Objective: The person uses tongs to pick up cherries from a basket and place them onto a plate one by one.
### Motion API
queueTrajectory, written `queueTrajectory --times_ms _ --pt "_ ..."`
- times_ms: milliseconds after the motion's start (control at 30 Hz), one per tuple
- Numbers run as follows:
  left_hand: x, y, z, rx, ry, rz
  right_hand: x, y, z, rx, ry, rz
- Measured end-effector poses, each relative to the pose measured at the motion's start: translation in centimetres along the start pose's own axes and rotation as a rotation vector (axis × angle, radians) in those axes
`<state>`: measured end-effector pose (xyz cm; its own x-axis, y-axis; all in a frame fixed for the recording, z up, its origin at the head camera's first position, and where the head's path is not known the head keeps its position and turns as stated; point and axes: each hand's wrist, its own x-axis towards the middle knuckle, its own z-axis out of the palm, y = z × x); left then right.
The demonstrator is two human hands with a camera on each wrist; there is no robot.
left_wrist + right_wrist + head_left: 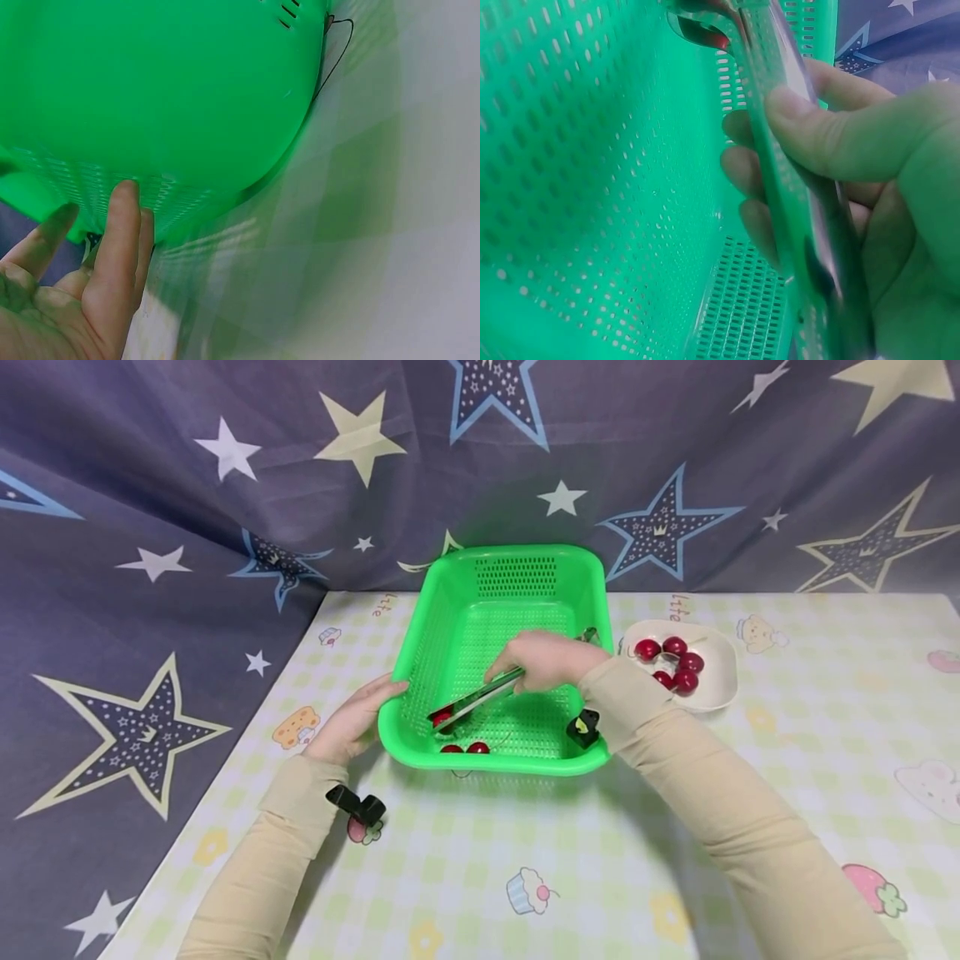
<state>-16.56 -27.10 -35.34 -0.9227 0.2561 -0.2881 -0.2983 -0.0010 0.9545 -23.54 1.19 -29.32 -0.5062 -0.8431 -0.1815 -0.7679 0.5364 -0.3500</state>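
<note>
My right hand (543, 660) reaches into the green basket (495, 766) and grips metal tongs (480, 693). The right wrist view shows the thumb along one tong arm (821, 225) and the fingers around the other side. At the tongs' tips, low in the basket's left part, sits a red cherry (442, 717). Two more cherries (477, 748) lie near the basket's front wall, one with a long stem. My left hand (356, 718) is at the basket's left side, a digit on the rim; in the left wrist view its fingers (120, 232) extend straight beside the outer wall.
A white dish (716, 681) holding several cherries (686, 682) stands right of the basket, partly behind my right sleeve (675, 752). The table has a checked cloth (465, 877). A dark curtain with stars (510, 485) hangs behind the table and along its left.
</note>
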Motion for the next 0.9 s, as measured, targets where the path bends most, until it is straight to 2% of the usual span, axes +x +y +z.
queueTrajectory --times_ms 333,667,900 --pt "0.0 0.3 0.0 0.005 -0.009 -0.008 -0.2 -0.1 -0.5 -0.004 0.002 0.008" --pt "-0.1 0.3 0.1 0.027 0.0 -0.01 -0.5 -0.4 -0.7 0.011 0.049 -0.016" --pt "-0.1 0.3 0.1 0.032 0.007 0.0 -0.9 -0.7 -1.3 -0.021 0.07 -0.034"
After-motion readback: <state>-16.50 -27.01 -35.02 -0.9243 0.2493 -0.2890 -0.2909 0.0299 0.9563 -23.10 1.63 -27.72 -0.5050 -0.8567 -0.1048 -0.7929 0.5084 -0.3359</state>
